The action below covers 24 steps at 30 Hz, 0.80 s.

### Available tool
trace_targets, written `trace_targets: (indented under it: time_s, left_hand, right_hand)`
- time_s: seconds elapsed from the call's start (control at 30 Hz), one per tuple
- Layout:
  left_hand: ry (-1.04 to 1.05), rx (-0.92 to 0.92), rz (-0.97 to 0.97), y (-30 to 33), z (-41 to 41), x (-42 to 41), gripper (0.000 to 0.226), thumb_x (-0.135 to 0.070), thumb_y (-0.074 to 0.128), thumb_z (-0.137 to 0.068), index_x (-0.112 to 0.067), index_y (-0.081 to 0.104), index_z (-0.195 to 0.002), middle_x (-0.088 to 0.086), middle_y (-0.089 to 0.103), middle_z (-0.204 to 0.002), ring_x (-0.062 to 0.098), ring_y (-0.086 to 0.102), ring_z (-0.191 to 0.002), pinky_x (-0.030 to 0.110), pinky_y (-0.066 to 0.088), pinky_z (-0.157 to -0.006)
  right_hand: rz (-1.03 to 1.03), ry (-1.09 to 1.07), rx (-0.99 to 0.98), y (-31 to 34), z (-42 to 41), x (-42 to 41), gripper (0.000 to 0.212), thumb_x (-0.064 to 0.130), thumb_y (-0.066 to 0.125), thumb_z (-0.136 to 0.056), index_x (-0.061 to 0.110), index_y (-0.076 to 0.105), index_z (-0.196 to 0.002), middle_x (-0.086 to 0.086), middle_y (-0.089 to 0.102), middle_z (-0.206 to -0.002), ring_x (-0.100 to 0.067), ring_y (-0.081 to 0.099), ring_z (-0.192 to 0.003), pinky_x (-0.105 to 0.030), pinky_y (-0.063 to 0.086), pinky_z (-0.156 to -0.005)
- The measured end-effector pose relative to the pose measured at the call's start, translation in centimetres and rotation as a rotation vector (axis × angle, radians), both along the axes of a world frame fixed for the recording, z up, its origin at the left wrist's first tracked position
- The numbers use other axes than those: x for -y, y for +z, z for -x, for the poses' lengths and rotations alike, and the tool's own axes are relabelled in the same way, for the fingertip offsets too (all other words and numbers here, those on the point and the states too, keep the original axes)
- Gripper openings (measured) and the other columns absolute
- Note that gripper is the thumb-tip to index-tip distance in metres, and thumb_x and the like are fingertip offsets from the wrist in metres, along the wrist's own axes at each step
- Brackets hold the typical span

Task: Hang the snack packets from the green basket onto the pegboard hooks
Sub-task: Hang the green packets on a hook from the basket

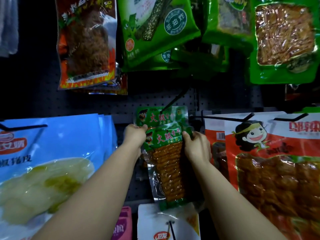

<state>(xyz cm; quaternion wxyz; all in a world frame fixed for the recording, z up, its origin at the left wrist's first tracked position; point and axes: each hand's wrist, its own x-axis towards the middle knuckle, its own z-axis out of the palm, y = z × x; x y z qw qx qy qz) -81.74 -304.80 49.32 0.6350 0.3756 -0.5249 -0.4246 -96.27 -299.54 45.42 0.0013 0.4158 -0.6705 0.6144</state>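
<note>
Both my hands are raised to the grey pegboard (121, 104). A long green-topped snack packet (170, 163) with orange sticks inside is held between them, its top at chest height of the board. My left hand (135, 134) pinches its upper left corner and my right hand (195, 144) grips its upper right edge. Just behind and above it, another packet of the same kind (161, 116) hangs on a black hook (174, 99). The green basket is out of view.
Blue packets (52, 153) hang at the left on a black hook (24, 126). Red cartoon-face packets (273, 161) hang at the right. Red and green packets (155, 32) hang above. White (166, 220) and pink (123, 222) packets hang below.
</note>
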Motion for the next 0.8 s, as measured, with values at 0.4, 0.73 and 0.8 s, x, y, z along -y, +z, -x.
trace_targets:
  time_s: [0.4,0.73,0.8]
  left_hand:
    - [0.338,0.266,0.174,-1.2,-1.3,-1.2,0.063,-0.023,0.066,-0.086,-0.01,0.029,-0.135,0.013,0.031,-0.137,0.031,0.037,-0.127,0.04,0.037,-0.105]
    - [-0.003,0.129,0.393,-1.8,-3.7,-8.7,0.039,-0.046,0.073,-0.067,-0.028,0.057,-0.099,-0.006,0.065,-0.109,0.004,0.063,-0.097,0.019,0.049,-0.071]
    - [-0.192,0.023,0.349,-1.4,-3.8,-10.2,0.053,-0.049,0.075,-0.056,-0.021,0.062,-0.1,0.001,0.072,-0.102,0.009,0.07,-0.088,0.02,0.054,-0.066]
  right_hand:
    - [0.205,0.024,-0.014,-3.9,-0.5,-1.0,0.025,0.036,0.064,-0.087,0.017,0.051,-0.078,0.008,0.052,-0.065,-0.02,0.053,-0.067,-0.028,0.03,-0.054]
    - [0.674,0.043,-0.04,-2.4,-3.9,-9.0,0.018,0.023,0.059,-0.091,0.017,0.048,-0.078,0.012,0.047,-0.061,0.006,0.051,-0.059,-0.011,0.036,-0.053]
    - [0.75,0.076,0.02,-1.9,-4.3,-10.1,0.021,0.019,0.058,-0.092,0.023,0.045,-0.076,0.012,0.044,-0.062,0.008,0.049,-0.057,-0.006,0.036,-0.055]
